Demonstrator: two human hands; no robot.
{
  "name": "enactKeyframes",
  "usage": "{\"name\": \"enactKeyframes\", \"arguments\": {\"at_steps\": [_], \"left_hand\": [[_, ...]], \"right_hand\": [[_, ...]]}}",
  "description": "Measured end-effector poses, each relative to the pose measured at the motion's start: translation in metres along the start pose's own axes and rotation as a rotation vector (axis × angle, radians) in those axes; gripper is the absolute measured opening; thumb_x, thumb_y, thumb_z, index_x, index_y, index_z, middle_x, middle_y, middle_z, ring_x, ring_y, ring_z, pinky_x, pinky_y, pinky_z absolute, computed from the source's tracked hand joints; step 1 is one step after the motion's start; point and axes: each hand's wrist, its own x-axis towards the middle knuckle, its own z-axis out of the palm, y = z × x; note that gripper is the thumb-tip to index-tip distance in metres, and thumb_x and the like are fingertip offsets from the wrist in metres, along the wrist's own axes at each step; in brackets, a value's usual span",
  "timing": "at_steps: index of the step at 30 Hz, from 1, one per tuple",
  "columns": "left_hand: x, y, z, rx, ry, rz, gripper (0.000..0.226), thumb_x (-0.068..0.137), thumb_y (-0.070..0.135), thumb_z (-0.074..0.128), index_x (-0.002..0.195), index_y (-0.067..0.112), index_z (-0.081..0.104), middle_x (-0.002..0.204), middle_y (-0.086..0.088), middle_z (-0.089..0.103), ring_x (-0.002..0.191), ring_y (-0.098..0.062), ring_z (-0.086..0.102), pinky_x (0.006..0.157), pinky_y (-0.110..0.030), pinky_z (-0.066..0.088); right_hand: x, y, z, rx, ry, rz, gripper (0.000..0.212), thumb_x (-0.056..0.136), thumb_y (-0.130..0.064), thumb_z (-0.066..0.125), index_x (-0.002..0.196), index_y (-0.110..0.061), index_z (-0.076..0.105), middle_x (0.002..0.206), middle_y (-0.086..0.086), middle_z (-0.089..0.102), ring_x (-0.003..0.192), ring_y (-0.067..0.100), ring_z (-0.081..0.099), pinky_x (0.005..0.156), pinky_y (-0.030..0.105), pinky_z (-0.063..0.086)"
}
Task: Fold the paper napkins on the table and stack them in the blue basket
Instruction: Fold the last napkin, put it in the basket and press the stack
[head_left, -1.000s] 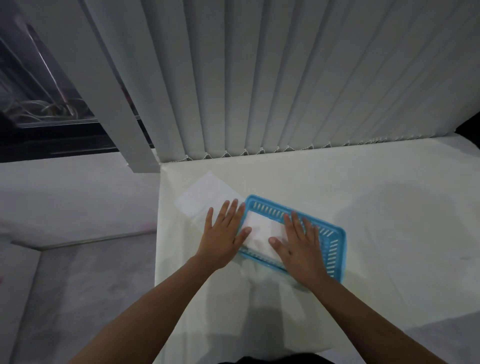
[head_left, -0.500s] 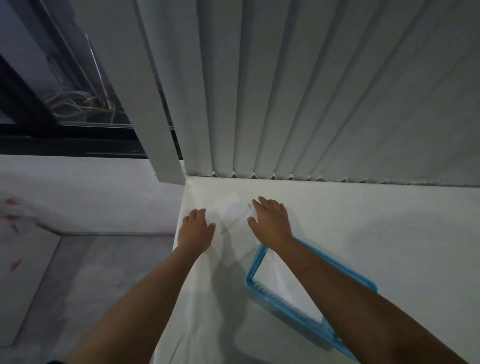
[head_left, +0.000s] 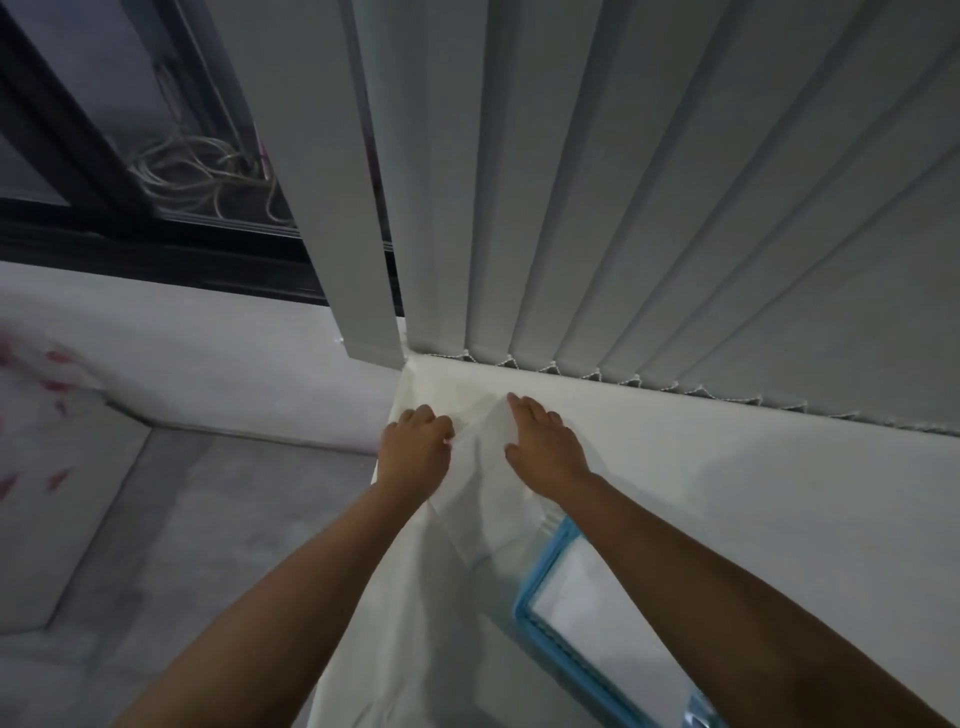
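A white paper napkin (head_left: 485, 493) lies flat near the table's far left corner. My left hand (head_left: 413, 449) curls its fingers on the napkin's left edge. My right hand (head_left: 543, 447) rests flat, fingers spread, on its right part. The blue basket (head_left: 545, 618) sits nearer me at the lower right, partly under my right forearm. A folded white napkin (head_left: 608, 613) lies inside it.
Vertical grey blinds (head_left: 623, 208) hang along the table's far edge. The table (head_left: 753, 493) has a white cloth; its left edge drops to a grey floor (head_left: 182, 519). A dark window frame with coiled cables (head_left: 202, 171) is at the upper left.
Both hands left the basket and went to the flat napkin at the far left corner. My left hand's fingers have now closed on its edge. The view has tilted up and closer.
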Motion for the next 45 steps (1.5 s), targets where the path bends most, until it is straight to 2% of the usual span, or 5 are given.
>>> {"name": "enactKeyframes", "arguments": {"at_steps": [5,15,31,39,45], "left_hand": [[0.006,-0.012,-0.017,0.075,0.03,0.225,0.016,0.083,0.015,0.055,0.097,0.018,0.064,0.1,-0.003,0.066,0.098,-0.028,0.06,0.084,-0.035,0.04],[-0.035,-0.01,-0.02,-0.661,-0.431,-0.135,0.041,0.08,0.07,0.048,0.088,0.033,0.065,0.09,0.009,0.068,0.084,-0.011,0.061,0.075,-0.028,0.048],[-0.036,0.018,-0.001,-0.049,-0.304,-0.128,0.025,0.087,0.034,0.054,0.102,0.015,0.063,0.108,-0.006,0.063,0.103,-0.027,0.054,0.084,-0.035,0.046],[-0.054,0.027,-0.035,-0.963,-0.355,-0.465,0.029,0.079,0.003,0.065,0.105,0.011,0.054,0.077,-0.007,0.059,0.062,-0.016,0.056,0.043,-0.018,0.048],[-0.08,0.04,-0.054,-1.546,-0.405,-0.486,0.027,0.083,-0.005,0.057,0.11,-0.002,0.062,0.104,-0.023,0.07,0.091,-0.035,0.068,0.085,-0.046,0.054]], "right_hand": [[0.009,-0.012,-0.009,-0.004,0.15,-0.099,0.065,0.089,-0.023,0.054,0.149,-0.022,0.027,0.158,0.003,0.026,0.13,0.028,0.037,0.103,0.04,0.036],[-0.036,0.003,-0.011,-0.059,0.084,-0.184,0.023,0.09,-0.028,0.05,0.102,-0.026,0.069,0.1,-0.001,0.07,0.105,0.02,0.056,0.096,0.034,0.031],[-0.089,0.011,0.001,-0.117,-0.032,-0.036,0.035,0.094,-0.036,0.038,0.106,-0.031,0.07,0.113,-0.003,0.067,0.119,0.015,0.049,0.115,0.042,0.01],[-0.128,-0.005,-0.019,0.095,0.291,0.045,0.024,0.095,-0.031,0.046,0.1,-0.028,0.069,0.096,-0.011,0.069,0.097,0.015,0.055,0.085,0.032,0.036],[-0.164,-0.035,-0.015,0.625,0.217,0.237,0.044,0.091,-0.052,0.051,0.065,-0.02,0.066,0.055,-0.005,0.063,0.053,0.007,0.059,0.057,0.027,0.047]]}}
